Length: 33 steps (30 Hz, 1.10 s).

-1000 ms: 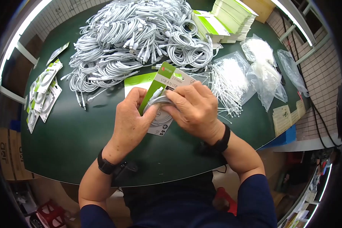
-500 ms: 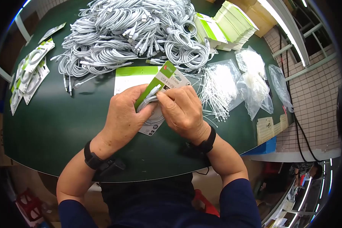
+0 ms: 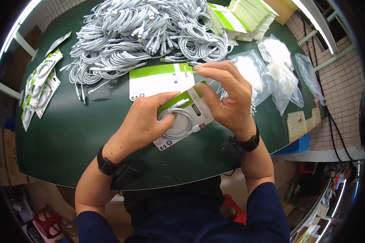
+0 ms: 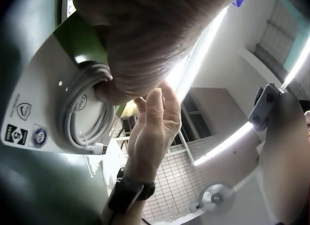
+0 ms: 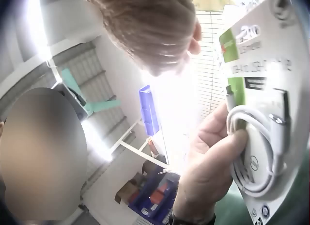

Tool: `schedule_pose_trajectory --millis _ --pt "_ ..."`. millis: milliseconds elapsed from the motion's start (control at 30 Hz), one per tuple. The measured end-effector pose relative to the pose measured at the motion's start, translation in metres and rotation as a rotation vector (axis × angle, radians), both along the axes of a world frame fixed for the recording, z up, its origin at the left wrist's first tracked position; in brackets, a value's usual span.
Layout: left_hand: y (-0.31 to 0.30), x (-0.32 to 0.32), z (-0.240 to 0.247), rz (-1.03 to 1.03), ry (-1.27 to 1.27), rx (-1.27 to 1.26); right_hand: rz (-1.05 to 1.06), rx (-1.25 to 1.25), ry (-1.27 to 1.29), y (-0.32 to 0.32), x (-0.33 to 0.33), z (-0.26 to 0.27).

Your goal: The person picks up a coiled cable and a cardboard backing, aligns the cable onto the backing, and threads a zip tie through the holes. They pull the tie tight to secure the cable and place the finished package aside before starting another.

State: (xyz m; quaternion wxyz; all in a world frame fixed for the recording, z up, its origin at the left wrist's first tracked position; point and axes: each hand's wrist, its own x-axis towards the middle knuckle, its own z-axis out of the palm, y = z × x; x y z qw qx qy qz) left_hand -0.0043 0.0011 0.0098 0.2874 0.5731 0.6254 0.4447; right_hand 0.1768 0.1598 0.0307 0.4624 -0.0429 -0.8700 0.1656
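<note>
Can make out a white cable (image 3: 189, 121) at the centre of the head view, coiled in round loops against a green-and-white card (image 3: 206, 114). Tilts, the card, with its USB-A plug (image 3: 199, 127) at lower right of the coil and the slimmer plug (image 3: 183, 102) at upper right (both white-bodied with metal tips).

Grips the card from the left with the left hand (image 3: 144, 121), thumb over the coil, fingers mostly hidden behind. Holds nothing visible in the right hand (image 3: 231, 97), thumb and fingers spread wide by the card's top corner; cannot tell whether touching.

Reads "USB-A to USB-C Cable" on the card, plus a "5 YEARS" badge at lower left of the left wrist view; other small print too blurred.

Lies on the green worktop (image 3: 81, 133), just beyond, a flat card (image 3: 154, 83); heaps up at upper left, a cable pile (image 3: 125, 32).
</note>
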Motion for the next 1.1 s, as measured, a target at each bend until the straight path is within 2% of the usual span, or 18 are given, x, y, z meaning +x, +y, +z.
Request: schedule_pose_trajectory --millis 33,100,133,233,267,333,433,500,567,600,633,667,733,767,867,900,1000,1100 --pt "-0.001 0.002 0.004 -0.023 0.046 -0.042 -0.015 -0.014 -0.003 -0.007 0.003 0.003" --pt "-0.001 0.008 0.0 -0.052 0.084 -0.085 0.038 -0.009 -0.276 -0.023 0.003 0.011" --pt "0.0 0.01 -0.006 -0.055 0.11 -0.008 0.072 0.001 -0.409 -0.027 0.004 0.013" --pt "0.0 0.009 -0.012 -0.041 0.173 0.155 0.046 -0.069 -0.517 -0.034 0.005 0.008" --pt "-0.001 0.007 -0.01 -0.033 0.331 0.216 0.036 -0.101 -0.569 -0.036 0.004 0.008" --pt "-0.002 0.005 -0.006 -0.014 0.65 0.338 0.043 -0.114 -0.6 -0.036 0.006 0.012" --pt "-0.002 0.006 -0.006 0.083 0.649 0.43 0.051 -0.144 -0.672 -0.029 0.01 0.016" --pt "0.0 0.006 -0.004 0.128 0.651 0.477 0.076 -0.118 -0.575 -0.021 0.01 0.002" --pt "0.005 0.005 0.001 0.325 0.624 0.55 0.086 -0.097 -0.517 -0.019 0.011 0.004" --pt "0.006 0.003 0.003 0.424 0.608 0.587 0.057 -0.212 -0.531 -0.018 0.012 0.008" --pt "0.006 0.002 0.004 0.428 0.614 0.598 0.03 -0.327 -0.544 -0.019 0.012 0.013" --pt "0.004 0.0 0.003 0.457 0.479 0.538 0.003 -0.442 -0.556 -0.019 0.012 0.016" --pt "0.004 -0.002 -0.001 0.501 0.207 0.415 0.006 -0.509 -0.532 -0.019 0.01 0.014" --pt "0.005 -0.003 -0.006 0.503 0.211 0.423 0.008 -0.588 -0.516 -0.019 0.009 0.01" --pt "0.01 -0.002 -0.019 0.366 -0.557 0.332 0.027 -0.685 -0.48 -0.018 0.005 -0.005" --pt "0.009 -0.002 -0.018 0.37 -0.557 0.335 0.039 -0.71 -0.461 -0.018 0.004 -0.01" --pt "0.005 -0.003 -0.011 0.295 -0.609 0.131 0.066 -0.753 -0.451 -0.02 0.001 -0.018" --pt "0.004 -0.005 -0.014 0.3 -0.697 0.124 0.092 -0.796 -0.462 -0.021 -0.001 -0.022"
